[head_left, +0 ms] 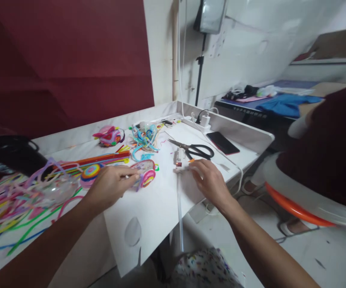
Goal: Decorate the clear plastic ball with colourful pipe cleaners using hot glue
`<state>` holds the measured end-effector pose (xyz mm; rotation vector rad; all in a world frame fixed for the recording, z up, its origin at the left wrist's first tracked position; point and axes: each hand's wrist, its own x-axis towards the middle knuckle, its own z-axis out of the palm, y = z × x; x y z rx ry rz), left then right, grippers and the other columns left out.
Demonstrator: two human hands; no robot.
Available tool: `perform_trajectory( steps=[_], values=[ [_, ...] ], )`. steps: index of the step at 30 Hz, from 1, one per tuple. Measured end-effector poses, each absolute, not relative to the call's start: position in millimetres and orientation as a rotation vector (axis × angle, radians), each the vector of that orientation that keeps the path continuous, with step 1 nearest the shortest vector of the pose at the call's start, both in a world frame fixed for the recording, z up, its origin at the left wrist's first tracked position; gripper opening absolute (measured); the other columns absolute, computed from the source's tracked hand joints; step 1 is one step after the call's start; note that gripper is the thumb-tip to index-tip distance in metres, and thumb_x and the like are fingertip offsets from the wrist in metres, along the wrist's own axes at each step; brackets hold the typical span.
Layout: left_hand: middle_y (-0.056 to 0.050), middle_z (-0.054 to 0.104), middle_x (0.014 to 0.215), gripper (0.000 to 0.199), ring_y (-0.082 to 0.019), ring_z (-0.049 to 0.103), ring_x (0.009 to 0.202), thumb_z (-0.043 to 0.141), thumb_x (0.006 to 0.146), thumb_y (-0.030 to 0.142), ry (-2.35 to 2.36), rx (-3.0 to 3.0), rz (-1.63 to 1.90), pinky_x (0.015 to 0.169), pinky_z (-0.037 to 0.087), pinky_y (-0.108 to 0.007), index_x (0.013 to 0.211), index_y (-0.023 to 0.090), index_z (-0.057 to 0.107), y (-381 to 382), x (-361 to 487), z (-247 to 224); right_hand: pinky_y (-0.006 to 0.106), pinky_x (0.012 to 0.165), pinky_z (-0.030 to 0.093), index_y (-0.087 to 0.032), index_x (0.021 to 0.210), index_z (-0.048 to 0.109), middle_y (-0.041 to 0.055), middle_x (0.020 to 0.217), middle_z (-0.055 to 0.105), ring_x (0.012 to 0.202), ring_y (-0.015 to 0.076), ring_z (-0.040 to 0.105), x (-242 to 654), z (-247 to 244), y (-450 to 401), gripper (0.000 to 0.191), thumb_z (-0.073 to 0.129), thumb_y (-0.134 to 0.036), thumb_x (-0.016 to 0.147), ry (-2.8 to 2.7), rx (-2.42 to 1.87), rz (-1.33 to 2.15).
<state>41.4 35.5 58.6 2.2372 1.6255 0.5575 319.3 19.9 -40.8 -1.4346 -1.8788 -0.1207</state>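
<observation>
Two hands, well apart over one white counter (187,134). Left hand (110,186) pinched on one colourful curled piece (148,179), thumb and fingertips at its left edge; piece therefore just right of the left hand, well left of the right hand (210,180). Right hand with fingers bent by the upper end of one translucent rod (180,218), low end past the counter's near edge; cannot tell, for blur, whether clamped on anything. Just beyond the right hand, one pair of black-handled scissors (195,149), blades to the left; farther right, one dark phone (223,143). Just left of the left hand, one rainbow-striped round piece (91,172). On the far side, one pink bundle (108,137) and, to its right, one light blue bundle (145,138). At left, coloured strips (14,210), too tangled to count.
</observation>
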Motion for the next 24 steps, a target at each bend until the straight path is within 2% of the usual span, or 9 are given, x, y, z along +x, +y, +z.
perform_trajectory(
  steps=[3, 6, 9, 12, 16, 21, 24],
  values=[
    [-0.003, 0.077, 0.086, 0.032, -0.02, 0.068, 0.07, 0.056, 0.076, 0.045, 1.628, 2.242, 0.675, 0.067, 0.052, -0.027, 0.08, 0.024, 0.079, 37.8, 35.3, 54.6, 0.037, 0.09, 0.046, -0.014, 0.107, 0.064, 0.0123, 0.113, 0.066, 0.106, 0.0257, 0.057, 331.6, -43.1, 26.5, 0.03, 0.051, -0.003, 0.082, -2.08, -1.651, -0.169],
    [-0.002, 0.078, 0.09, 0.027, -0.024, 0.07, 0.084, 0.059, 0.073, 0.045, 1.671, 2.214, 0.783, 0.073, 0.054, -0.029, 0.077, 0.027, 0.078, 40.2, 31.9, 48.9, 0.033, 0.088, 0.045, -0.018, 0.109, 0.064, 0.0086, 0.117, 0.064, 0.105, 0.0225, 0.058, 332.9, -43.2, 33.5, 0.036, 0.053, -0.001, 0.079, -2.2, -1.713, -0.147],
    [0.0, 0.078, 0.089, 0.021, -0.025, 0.071, 0.082, 0.063, 0.072, 0.041, 1.678, 2.183, 0.881, 0.071, 0.056, -0.031, 0.078, 0.029, 0.078, 42.0, 31.2, 41.7, 0.036, 0.083, 0.044, -0.017, 0.114, 0.061, 0.0131, 0.116, 0.062, 0.101, 0.0249, 0.058, 328.9, -43.6, 39.8, 0.034, 0.05, -0.004, 0.084, -2.233, -1.804, -0.159],
    [-0.001, 0.078, 0.088, 0.019, -0.025, 0.072, 0.082, 0.064, 0.074, 0.037, 1.607, 2.167, 0.968, 0.073, 0.056, -0.032, 0.081, 0.026, 0.078, 43.0, 31.2, 34.2, 0.039, 0.079, 0.043, -0.013, 0.121, 0.057, 0.0175, 0.108, 0.062, 0.095, 0.0279, 0.057, 323.7, -44.2, 46.9, 0.034, 0.044, -0.007, 0.089, -2.246, -1.865, -0.178],
    [-0.006, 0.077, 0.092, 0.021, -0.024, 0.071, 0.085, 0.064, 0.076, 0.032, 1.556, 2.109, 1.005, 0.077, 0.055, -0.032, 0.085, 0.021, 0.078, 41.6, 30.9, 27.8, 0.042, 0.078, 0.043, -0.009, 0.125, 0.053, 0.0209, 0.106, 0.059, 0.093, 0.0304, 0.055, 320.4, -43.7, 55.5, 0.04, 0.045, -0.005, 0.086, -2.239, -1.861, -0.188],
    [-0.006, 0.077, 0.09, 0.021, -0.021, 0.07, 0.079, 0.061, 0.079, 0.03, 1.546, 2.057, 1.055, 0.07, 0.054, -0.029, 0.086, 0.019, 0.078, 36.9, 32.7, 24.2, 0.035, 0.078, 0.046, -0.009, 0.118, 0.056, 0.0153, 0.104, 0.055, 0.092, 0.0252, 0.055, 334.7, -36.6, 50.5, 0.043, 0.048, -0.005, 0.076, -2.145, -1.738, -0.094],
    [-0.003, 0.076, 0.078, 0.022, -0.018, 0.067, 0.071, 0.059, 0.081, 0.03, 1.524, 2.045, 1.057, 0.06, 0.051, -0.026, 0.086, 0.019, 0.078, 35.7, 33.4, 20.7, 0.034, 0.071, 0.047, -0.014, 0.099, 0.064, 0.0081, 0.088, 0.057, 0.077, 0.0218, 0.057, 347.9, -27.4, 35.9, 0.03, 0.052, -0.016, 0.072, -1.863, -1.572, 0.197]
  ],
)
